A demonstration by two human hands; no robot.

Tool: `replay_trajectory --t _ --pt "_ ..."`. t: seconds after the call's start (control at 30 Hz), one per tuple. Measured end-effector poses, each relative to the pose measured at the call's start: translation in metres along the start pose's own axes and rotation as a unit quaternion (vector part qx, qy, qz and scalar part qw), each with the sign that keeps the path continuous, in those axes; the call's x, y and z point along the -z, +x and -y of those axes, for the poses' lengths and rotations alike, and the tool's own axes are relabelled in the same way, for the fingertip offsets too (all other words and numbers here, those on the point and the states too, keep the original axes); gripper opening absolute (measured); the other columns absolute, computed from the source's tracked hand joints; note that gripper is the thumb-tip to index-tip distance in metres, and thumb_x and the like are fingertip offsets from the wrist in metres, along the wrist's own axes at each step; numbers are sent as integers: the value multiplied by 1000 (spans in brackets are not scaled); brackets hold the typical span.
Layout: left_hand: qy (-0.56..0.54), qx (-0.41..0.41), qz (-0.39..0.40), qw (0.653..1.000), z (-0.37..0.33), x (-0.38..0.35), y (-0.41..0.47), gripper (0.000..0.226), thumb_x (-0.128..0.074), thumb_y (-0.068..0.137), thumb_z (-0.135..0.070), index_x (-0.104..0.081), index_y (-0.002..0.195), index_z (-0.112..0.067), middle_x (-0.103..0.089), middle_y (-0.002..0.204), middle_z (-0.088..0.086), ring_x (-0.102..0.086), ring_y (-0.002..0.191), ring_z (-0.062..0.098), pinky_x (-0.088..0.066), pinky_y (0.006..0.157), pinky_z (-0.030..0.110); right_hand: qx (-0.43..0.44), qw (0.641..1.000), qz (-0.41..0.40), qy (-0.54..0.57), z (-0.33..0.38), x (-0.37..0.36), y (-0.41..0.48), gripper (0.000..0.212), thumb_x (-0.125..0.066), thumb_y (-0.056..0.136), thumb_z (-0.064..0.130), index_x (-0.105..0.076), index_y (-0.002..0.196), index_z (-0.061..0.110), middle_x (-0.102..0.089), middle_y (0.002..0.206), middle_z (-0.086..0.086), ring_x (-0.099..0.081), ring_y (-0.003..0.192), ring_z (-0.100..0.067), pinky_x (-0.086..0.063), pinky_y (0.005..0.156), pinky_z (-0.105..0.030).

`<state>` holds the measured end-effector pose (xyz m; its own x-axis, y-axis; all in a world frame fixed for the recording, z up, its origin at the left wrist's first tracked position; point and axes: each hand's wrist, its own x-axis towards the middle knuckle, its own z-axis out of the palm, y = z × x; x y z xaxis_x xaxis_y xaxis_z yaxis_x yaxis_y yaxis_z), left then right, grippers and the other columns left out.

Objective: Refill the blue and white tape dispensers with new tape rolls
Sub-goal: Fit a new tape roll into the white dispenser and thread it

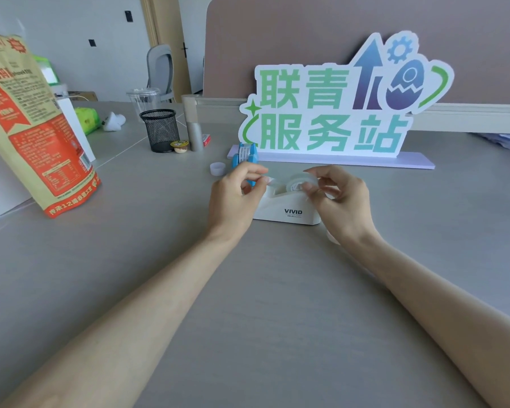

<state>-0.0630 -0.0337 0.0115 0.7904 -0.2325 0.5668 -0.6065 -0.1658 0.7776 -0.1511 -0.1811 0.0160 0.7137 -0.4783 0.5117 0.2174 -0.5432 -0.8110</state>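
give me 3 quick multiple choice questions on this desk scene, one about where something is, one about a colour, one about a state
1. Where is the blue dispenser?
A. behind the left hand
B. inside the mesh cup
C. on the bag

2. What colour is the dispenser marked VIVID?
A. red
B. white
C. black

3. What is the state of the clear roll?
A. lying flat on the desk
B. seated in the white dispenser
C. still boxed

Answers:
1 A, it stands just beyond the left hand.
2 B, its body is white.
3 B, it sits in the cradle, the right hand at it.
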Motion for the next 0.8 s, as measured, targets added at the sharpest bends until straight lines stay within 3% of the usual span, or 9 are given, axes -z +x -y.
replay_trajectory --t 0.2,0.33,0.47,0.57,0.7,0.8 --pt "5 1 11 1000 2 0 0 9 -66 87 -18 -69 95 -16 -66 83 -14 -54 68 -8 -38 65 4 -28 997 57 -51 9 9 10 5 -67 86 19 -71 87 23 -72 89 9 -66 87 -17 -52 82 -30" --pt "1 5 13 1000 1 0 1 9 -66 87 -18 -69 95 -16 -66 84 -12 -54 69 -8 -40 66 5 -24 989 120 -80 13 19 20 8 -70 85 18 -75 90 21 -75 95 7 -68 86 -17 -50 82 -24" --pt "4 6 17 1000 3 -1 1 8 -67 86 -20 -69 94 -19 -67 83 -12 -55 70 -5 -41 63 8 -10 984 148 -103 11 21 25 11 -71 84 18 -77 91 24 -76 92 9 -68 80 -14 -52 87 -30" --pt "5 8 16 1000 4 -1 1 7 -67 85 -22 -68 92 -23 -67 81 -14 -54 71 3 -45 65 17 17 981 150 -119 9 23 23 12 -68 87 23 -77 94 28 -75 97 9 -68 88 -18 -52 92 -34" --pt "-1 15 19 1000 4 0 1 8 -67 85 -22 -68 94 -23 -67 81 -15 -55 72 3 -54 59 37 61 978 123 -154 8 21 18 21 -59 92 16 -75 102 26 -70 97 9 -63 90 -16 -49 87 -29" --pt "-3 19 24 1000 4 0 1 8 -67 85 -22 -67 94 -24 -69 85 -10 -57 72 9 -55 61 41 124 967 103 -198 6 16 15 22 -57 93 12 -75 104 19 -69 95 2 -61 83 -14 -46 81 -22"
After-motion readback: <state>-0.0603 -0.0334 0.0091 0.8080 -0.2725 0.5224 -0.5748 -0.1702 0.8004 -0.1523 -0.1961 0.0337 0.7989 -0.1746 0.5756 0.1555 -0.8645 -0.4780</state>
